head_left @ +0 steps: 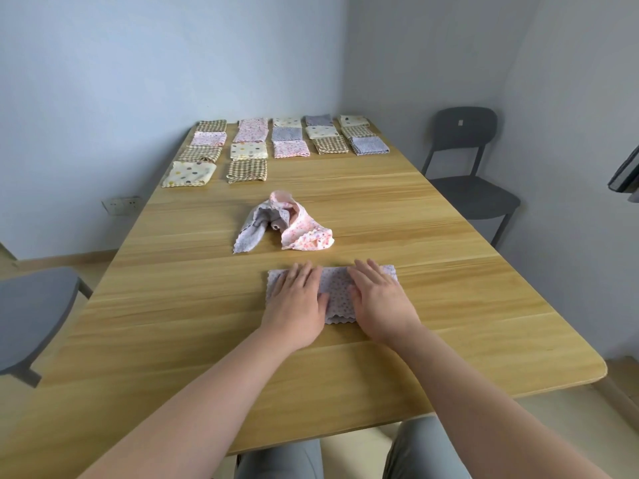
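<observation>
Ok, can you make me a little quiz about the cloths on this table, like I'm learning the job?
1. True or false: the left hand and the right hand both lie flat on the folded lilac dotted cloth.
2. Where is the crumpled pink flowered cloth? A in a bucket, B on the light wooden table, beyond the hands, C on a shelf.
3. Fill in: the neat rows of folded cloths lie at the ___ end of the table.
Key: 1 true; 2 B; 3 far.
</observation>
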`<state>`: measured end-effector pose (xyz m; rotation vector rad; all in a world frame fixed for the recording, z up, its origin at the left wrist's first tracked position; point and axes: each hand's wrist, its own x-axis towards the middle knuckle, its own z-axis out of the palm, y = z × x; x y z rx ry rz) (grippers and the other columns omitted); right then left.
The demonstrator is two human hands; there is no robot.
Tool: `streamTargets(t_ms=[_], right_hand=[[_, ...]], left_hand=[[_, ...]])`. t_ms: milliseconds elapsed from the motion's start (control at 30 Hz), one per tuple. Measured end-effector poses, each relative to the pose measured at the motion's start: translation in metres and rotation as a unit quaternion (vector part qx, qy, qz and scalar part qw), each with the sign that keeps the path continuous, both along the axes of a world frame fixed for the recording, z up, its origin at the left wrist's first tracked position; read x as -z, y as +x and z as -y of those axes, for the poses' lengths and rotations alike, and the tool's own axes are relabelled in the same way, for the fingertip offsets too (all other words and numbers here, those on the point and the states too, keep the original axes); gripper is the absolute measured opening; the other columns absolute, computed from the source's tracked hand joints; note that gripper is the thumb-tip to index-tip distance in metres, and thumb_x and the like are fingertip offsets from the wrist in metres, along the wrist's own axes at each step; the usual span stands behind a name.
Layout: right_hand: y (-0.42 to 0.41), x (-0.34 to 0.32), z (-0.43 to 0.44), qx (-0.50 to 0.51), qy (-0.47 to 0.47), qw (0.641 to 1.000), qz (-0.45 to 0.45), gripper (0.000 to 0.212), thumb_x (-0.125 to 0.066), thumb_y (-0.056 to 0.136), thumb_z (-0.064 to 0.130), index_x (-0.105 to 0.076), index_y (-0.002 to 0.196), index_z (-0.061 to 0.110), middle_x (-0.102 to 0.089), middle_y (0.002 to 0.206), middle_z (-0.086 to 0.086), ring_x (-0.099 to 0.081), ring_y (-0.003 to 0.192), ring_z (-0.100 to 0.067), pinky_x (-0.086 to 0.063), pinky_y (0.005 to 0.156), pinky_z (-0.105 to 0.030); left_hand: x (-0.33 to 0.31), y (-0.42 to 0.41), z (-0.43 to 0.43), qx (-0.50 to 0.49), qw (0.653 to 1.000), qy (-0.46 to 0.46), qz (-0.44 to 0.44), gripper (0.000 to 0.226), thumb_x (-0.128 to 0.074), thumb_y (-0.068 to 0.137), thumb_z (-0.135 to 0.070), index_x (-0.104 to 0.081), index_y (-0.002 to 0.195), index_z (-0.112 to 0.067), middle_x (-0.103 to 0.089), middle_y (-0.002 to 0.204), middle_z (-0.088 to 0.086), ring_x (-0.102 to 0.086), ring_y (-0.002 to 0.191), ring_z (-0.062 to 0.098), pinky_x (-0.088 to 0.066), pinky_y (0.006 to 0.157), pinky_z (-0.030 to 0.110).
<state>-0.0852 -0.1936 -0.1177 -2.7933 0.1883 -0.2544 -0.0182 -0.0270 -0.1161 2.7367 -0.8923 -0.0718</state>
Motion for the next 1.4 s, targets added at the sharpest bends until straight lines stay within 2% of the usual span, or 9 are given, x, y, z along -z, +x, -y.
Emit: streamTargets(t_ms=[67,167,333,400,533,633,867,1233,1400], right_hand=[[-0.001,0.004,0.002,-0.006,-0.015,0.997,-0.08,0.053,-0.02,0.11,0.034,-0.017,0.162,0.02,-0.01,0.169,0.005,0.001,0.156,-0.014,0.0,0.126,-0.034],[-0.007,0.003,0.007,-0.011,-0.033,0.993,-0.11,0.056,-0.014,0.11,0.04,-0.005,0.162,0.023,0.001,0.169,0.01,0.01,0.155,-0.009,0.008,0.125,-0.032],[-0.005,-0.007,0.008,-0.015,-0.041,0.99,-0.135,0.056,-0.016,0.11,0.035,-0.006,0.162,0.02,-0.001,0.17,0.006,0.007,0.155,-0.013,0.006,0.125,-0.034],[0.0,-0.011,0.004,-0.015,-0.042,0.991,-0.122,0.054,-0.018,0.11,0.032,-0.011,0.162,0.018,-0.006,0.17,0.003,0.003,0.156,-0.015,0.003,0.126,-0.036],[0.016,-0.012,-0.003,-0.038,-0.014,0.996,-0.082,0.053,-0.022,0.109,0.017,-0.017,0.161,0.016,-0.013,0.169,0.002,-0.003,0.156,-0.014,-0.001,0.126,-0.03],[0.019,-0.005,-0.005,-0.049,0.011,0.994,-0.097,0.056,-0.025,0.106,0.013,-0.017,0.161,0.019,-0.014,0.169,0.004,-0.003,0.156,-0.013,-0.002,0.126,-0.03],[0.009,0.002,0.004,-0.018,-0.014,0.994,-0.111,0.056,-0.015,0.11,0.039,-0.01,0.162,0.021,-0.005,0.169,0.01,0.003,0.155,-0.007,0.004,0.124,-0.026],[-0.01,0.003,0.041,0.046,-0.035,0.988,-0.143,0.062,-0.008,0.107,0.05,-0.003,0.163,0.023,0.005,0.169,0.011,0.011,0.154,-0.007,0.006,0.126,-0.033],[-0.015,0.005,0.037,0.065,-0.013,0.992,-0.107,0.063,-0.011,0.107,0.049,-0.007,0.163,0.02,0.0,0.169,0.008,0.007,0.154,-0.007,0.003,0.126,-0.032]], left_hand=[[0.007,0.002,-0.005,0.007,0.998,0.057,-0.007,0.064,-0.014,0.108,-0.05,0.001,0.163,-0.02,0.007,0.17,-0.001,0.012,0.156,0.018,0.005,0.127,0.039],[0.006,0.006,-0.015,0.034,0.994,0.102,-0.03,0.068,-0.006,0.104,-0.057,0.014,0.16,-0.023,0.022,0.166,-0.006,0.024,0.152,0.016,0.012,0.125,0.04],[-0.004,0.009,-0.021,0.064,0.986,0.145,-0.056,0.071,-0.006,0.103,-0.06,0.02,0.158,-0.024,0.029,0.164,-0.006,0.029,0.15,0.015,0.013,0.125,0.041],[-0.011,0.012,-0.016,0.053,0.988,0.133,-0.057,0.066,-0.01,0.107,-0.053,0.011,0.161,-0.022,0.017,0.168,-0.004,0.019,0.154,0.016,0.01,0.126,0.043],[-0.017,0.013,0.003,0.015,0.998,0.053,0.043,0.058,-0.018,0.109,-0.035,-0.012,0.162,-0.013,-0.014,0.169,0.001,-0.006,0.157,0.017,0.0,0.127,0.041],[-0.004,0.006,0.013,0.027,0.998,0.05,0.013,0.059,-0.015,0.109,-0.037,-0.006,0.162,-0.013,-0.003,0.171,0.002,0.002,0.157,0.017,0.001,0.127,0.039],[0.006,0.007,0.008,0.031,0.996,0.086,-0.014,0.062,-0.008,0.107,-0.049,0.008,0.162,-0.024,0.015,0.168,-0.008,0.018,0.154,0.01,0.009,0.126,0.038],[0.006,0.019,-0.026,0.005,0.994,0.095,-0.052,0.068,-0.003,0.103,-0.059,0.015,0.16,-0.026,0.023,0.166,-0.009,0.024,0.152,0.012,0.015,0.124,0.041],[-0.004,0.011,-0.009,-0.038,0.99,0.127,-0.04,0.073,-0.003,0.103,-0.059,0.014,0.16,-0.015,0.019,0.167,0.006,0.02,0.154,0.024,0.016,0.123,0.048]])
